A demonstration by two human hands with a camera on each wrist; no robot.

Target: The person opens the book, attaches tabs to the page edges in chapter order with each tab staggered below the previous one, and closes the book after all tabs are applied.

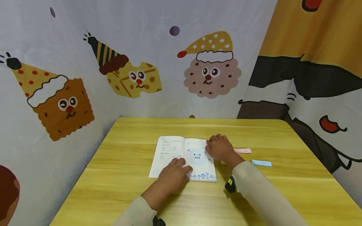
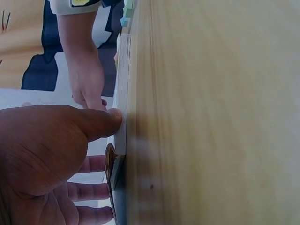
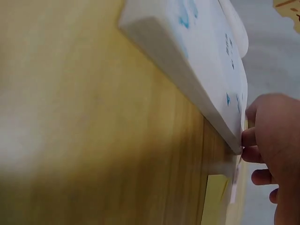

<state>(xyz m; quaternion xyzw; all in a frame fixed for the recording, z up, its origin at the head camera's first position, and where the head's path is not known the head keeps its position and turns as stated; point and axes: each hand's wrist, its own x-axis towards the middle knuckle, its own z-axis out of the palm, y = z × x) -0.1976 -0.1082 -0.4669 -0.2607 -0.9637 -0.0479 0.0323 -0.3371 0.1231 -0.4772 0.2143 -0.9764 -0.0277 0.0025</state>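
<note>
A book (image 1: 197, 169) lies open on the wooden table, printed lines on its left page and a pale blue circle on its right page. Near the spine at the lower part, my left hand (image 1: 173, 175) rests on the pages with its fingers extended; its thumb (image 2: 105, 123) touches the lower edge in the left wrist view. At the upper right corner, my right hand (image 1: 220, 147) holds the page edge between thumb and curled fingers. The right wrist view has those fingers (image 3: 250, 137) right at the corner of the book (image 3: 183, 70).
Right of the book lie a pink slip (image 1: 243, 151) and a light blue sticky-note pad (image 1: 261, 163). A yellow sticky-note pad (image 3: 214, 199) lies beside the book, mostly behind my right wrist in the head view. A cartoon-printed curtain (image 1: 169, 106) hangs behind the table (image 1: 127, 188).
</note>
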